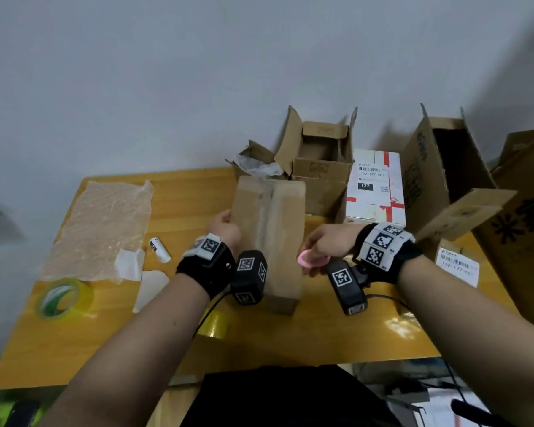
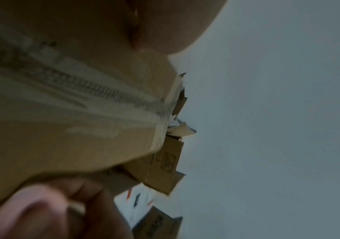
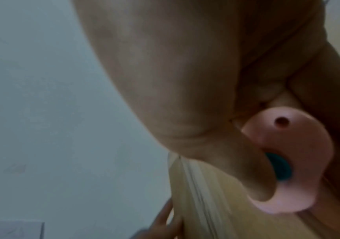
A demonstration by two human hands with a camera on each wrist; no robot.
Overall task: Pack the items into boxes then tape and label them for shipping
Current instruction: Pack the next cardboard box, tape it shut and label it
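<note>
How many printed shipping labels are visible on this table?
2: one stuck on the white box behind the right hand, one loose label near the table's right edge. Others may be hidden.

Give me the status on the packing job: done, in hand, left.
Done: the cardboard box is closed, tape along its seam. In hand: left hand steadies it; right hand holds a pink tool beside it. Left: no label shows on it; a shipping label lies on the table, and open boxes wait behind.
</note>
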